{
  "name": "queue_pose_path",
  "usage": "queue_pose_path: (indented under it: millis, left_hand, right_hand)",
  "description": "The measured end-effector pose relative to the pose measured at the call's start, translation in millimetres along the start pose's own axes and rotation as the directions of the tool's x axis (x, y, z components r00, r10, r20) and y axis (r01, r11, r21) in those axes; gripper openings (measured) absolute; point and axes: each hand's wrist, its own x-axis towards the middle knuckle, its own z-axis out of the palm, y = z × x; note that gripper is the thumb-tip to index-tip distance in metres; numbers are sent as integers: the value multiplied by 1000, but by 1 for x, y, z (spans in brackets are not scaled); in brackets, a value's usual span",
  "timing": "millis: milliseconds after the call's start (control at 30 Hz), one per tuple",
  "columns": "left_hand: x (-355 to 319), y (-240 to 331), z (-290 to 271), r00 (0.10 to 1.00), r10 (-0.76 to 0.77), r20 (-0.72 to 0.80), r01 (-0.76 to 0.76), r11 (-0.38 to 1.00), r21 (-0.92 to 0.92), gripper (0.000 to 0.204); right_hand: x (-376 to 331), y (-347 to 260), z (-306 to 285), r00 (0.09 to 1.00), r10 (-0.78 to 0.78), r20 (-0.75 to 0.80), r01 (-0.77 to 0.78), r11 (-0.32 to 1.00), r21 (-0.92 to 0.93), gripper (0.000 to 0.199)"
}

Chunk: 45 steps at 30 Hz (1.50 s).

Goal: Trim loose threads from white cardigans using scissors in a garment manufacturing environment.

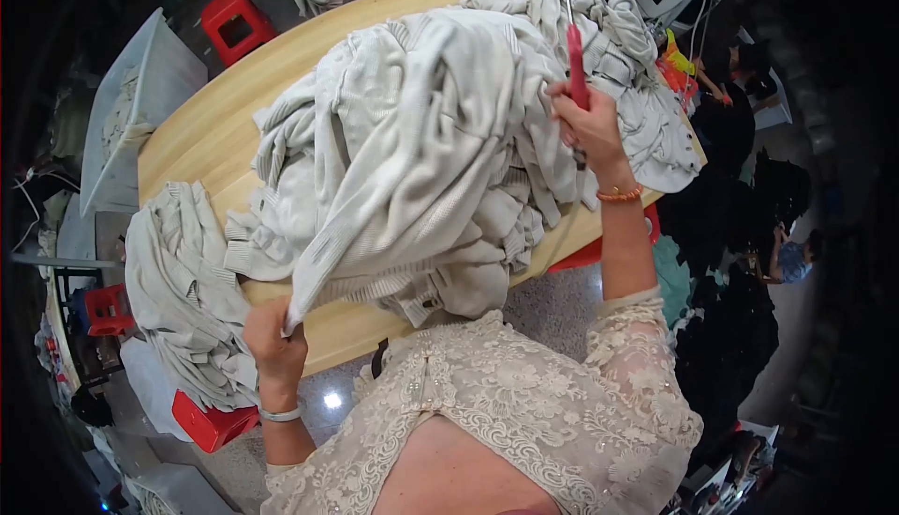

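Observation:
A heap of off-white knit sweaters (440, 131) covers much of a light wooden table (201, 122). My left hand (274, 339), at the near left edge, is closed on the pointed end of one sweater's sleeve, which is drawn taut from the heap. Raised over the heap's right side, my right hand (590, 125) grips a tool (577, 61) with a red handle and a slim metal shaft pointing away from me. Its exact kind is unclear. Below that fist a small dark metal end shows.
More knit garments (192, 290) hang over the table's left edge, and another pile (637, 75) lies far right. Beyond the left edge stands a white plastic bin (154, 75). Red stools (236, 25) stand around the table. Dark fabric heaps (721, 346) lie on the right.

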Motion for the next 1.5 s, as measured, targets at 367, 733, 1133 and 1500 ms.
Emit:
queue_pose_path:
  millis: [367,733,1133,1500]
  left_hand:
    - [-12,3,70,959,-196,202,281,634,-720,38]
    - [-60,-11,28,925,-205,321,361,736,-572,21]
    - [-22,4,40,872,288,395,-7,815,-579,38]
    - [-17,9,48,830,404,385,-14,705,-709,34]
  right_hand:
    - [-33,8,49,983,-172,70,185,948,-259,32]
    - [98,-7,127,997,-73,23,73,808,-584,50]
    - [120,-9,161,1000,2,19,12,733,-680,61]
    - [6,-31,-38,968,76,-241,-105,988,-109,24]
